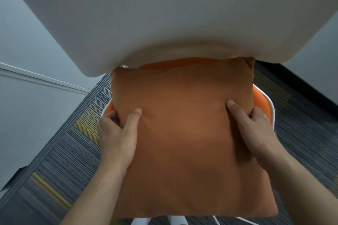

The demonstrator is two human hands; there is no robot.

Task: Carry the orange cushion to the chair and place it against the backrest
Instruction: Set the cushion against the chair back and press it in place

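The orange cushion (186,133) fills the middle of the head view, lying over the chair's orange seat (263,104). Its far edge sits under the chair's white backrest (164,23), which looms across the top. My left hand (117,133) grips the cushion's left edge, thumb on top and fingers curled underneath. On the right edge my right hand (256,129) holds the cushion the same way. The seat's white rim (272,113) shows beside my right hand, and white chair legs (175,221) peek out below the cushion.
Striped grey carpet (64,160) with yellow streaks covers the floor on both sides. A pale wall with a white rail (36,76) runs along the left. A dark baseboard (301,82) lines the right wall.
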